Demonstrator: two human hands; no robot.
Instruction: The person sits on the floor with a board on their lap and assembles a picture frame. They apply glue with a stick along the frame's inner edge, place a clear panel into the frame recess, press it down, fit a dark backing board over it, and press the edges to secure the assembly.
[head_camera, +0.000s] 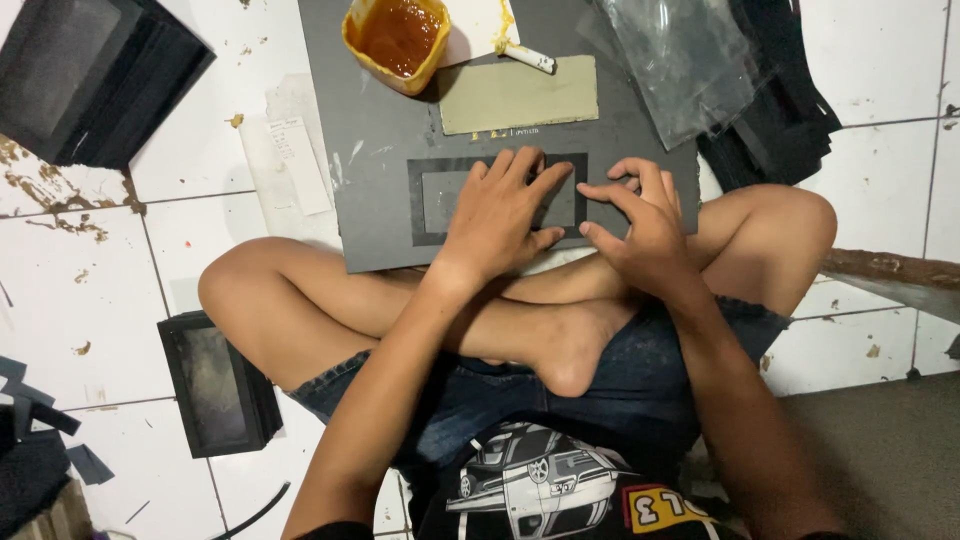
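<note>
The black window frame (497, 199) is best smoothed flat under the spread left hand (497, 215), edge pinned beneath right hand (640, 235) fingertips, fingers apart.

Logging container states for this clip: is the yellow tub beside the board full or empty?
Partly full: the open yellow tub holds glossy amber liquid that covers its bottom.

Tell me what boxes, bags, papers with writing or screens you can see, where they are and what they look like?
Paper slip: on the floor tiles left of the grey board; narrow white rectangle with small print.
Plastic bag: top right, on the board's corner; clear and crinkled.
Window box lids: by the left knee; a black rectangular stack with clear panes.
More window lids: top left; black stack.
No screens.
</note>
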